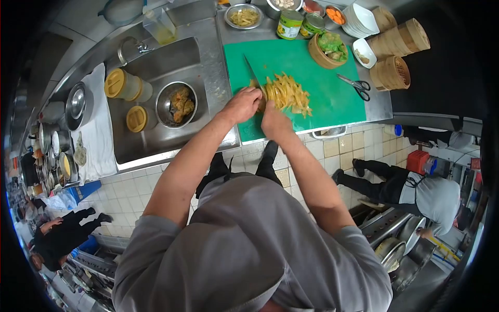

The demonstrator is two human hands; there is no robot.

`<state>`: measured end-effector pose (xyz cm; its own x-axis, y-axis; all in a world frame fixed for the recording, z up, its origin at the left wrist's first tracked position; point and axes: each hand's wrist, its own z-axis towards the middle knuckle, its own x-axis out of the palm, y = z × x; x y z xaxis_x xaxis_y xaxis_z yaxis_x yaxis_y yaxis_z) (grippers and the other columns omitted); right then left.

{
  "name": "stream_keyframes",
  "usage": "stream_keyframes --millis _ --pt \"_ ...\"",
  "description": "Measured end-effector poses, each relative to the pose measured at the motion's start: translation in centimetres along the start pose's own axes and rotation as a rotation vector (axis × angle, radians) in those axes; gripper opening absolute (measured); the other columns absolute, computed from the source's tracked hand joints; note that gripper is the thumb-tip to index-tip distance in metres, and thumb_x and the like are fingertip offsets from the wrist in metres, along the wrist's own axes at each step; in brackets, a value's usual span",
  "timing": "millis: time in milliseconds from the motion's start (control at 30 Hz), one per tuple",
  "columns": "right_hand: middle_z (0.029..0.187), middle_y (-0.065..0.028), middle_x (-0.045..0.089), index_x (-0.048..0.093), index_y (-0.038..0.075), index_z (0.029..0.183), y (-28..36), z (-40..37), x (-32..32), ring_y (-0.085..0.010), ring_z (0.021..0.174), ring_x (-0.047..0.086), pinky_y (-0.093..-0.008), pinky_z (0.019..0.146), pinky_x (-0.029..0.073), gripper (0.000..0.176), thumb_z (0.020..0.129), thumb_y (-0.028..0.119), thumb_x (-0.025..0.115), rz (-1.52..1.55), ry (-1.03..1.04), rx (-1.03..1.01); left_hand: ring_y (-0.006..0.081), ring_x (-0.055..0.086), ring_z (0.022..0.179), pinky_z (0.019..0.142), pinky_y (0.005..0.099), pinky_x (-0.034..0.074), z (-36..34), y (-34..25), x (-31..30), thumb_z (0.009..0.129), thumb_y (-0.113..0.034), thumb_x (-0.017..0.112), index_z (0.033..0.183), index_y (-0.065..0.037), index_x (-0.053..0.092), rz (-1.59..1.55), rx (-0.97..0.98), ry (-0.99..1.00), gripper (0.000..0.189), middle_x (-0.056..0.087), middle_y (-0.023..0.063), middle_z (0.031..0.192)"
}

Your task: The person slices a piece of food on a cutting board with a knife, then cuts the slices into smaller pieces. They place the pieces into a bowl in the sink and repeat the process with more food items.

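Head: knife (253, 71) in right grip (276, 122)

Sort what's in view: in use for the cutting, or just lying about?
Apparently in use:
- knife, in the right hand
- left hand, close beside it
- yellow slices
- green board beneath

Apparently lying about:
- scissors
- bamboo steamers
- green cans
- yellow-lidded containers
- metal bowl in the sink

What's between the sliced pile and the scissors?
Head view: only a bare stretch of the green board separates the sliced pile from the scissors.
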<state>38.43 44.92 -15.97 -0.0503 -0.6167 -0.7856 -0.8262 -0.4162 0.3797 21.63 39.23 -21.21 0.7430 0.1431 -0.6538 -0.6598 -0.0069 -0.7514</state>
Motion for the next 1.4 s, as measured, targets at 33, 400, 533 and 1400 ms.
stream_keyframes --millis 33,400,533,1400 --pt "0.111 -0.0361 0.075 0.050 -0.006 0.127 0.2 0.1 -0.9 -0.0530 0.107 0.074 -0.0585 0.096 0.058 0.031 0.101 0.010 0.050 -0.030 0.027 -0.017 0.0445 0.062 0.111 0.099 0.0523 0.050 -0.4 -0.1 0.1 0.093 0.000 0.066 0.107 -0.002 0.060 -0.002 0.002 0.007 0.015 0.065 0.0197 0.109" --pt "0.107 -0.0379 0.074 0.048 -0.006 0.125 -0.9 -1.4 1.3 -0.0546 0.108 0.073 -0.0601 0.097 0.056 0.030 0.101 0.011 0.049 -0.002 0.012 0.009 0.0432 0.062 0.109 0.096 0.0523 0.051 -0.4 0.4 0.6 0.094 -0.001 0.067 0.103 -0.003 0.059 0.018 0.032 -0.065 0.012 0.066 0.0184 0.106" --pt "0.106 -0.0378 0.074 0.050 -0.006 0.124 0.8 0.0 -2.9 -0.0544 0.107 0.073 -0.0601 0.094 0.057 0.029 0.100 0.010 0.049 -0.017 -0.002 -0.071 0.0429 0.062 0.108 0.097 0.0517 0.051 -0.1 0.3 -0.1 0.094 0.000 0.066 0.103 -0.003 0.060 -0.010 -0.003 -0.036 0.011 0.066 0.0186 0.104" --pt "0.109 -0.0369 0.074 0.049 -0.003 0.125 0.4 0.3 1.5 -0.0553 0.104 0.073 -0.0623 0.095 0.056 0.030 0.098 0.009 0.051 0.038 -0.034 -0.023 0.0399 0.065 0.104 0.097 0.0484 0.053 -0.3 1.3 -0.1 0.093 0.000 0.070 0.099 -0.003 0.062 0.018 0.003 -0.002 0.011 0.066 0.0170 0.101"
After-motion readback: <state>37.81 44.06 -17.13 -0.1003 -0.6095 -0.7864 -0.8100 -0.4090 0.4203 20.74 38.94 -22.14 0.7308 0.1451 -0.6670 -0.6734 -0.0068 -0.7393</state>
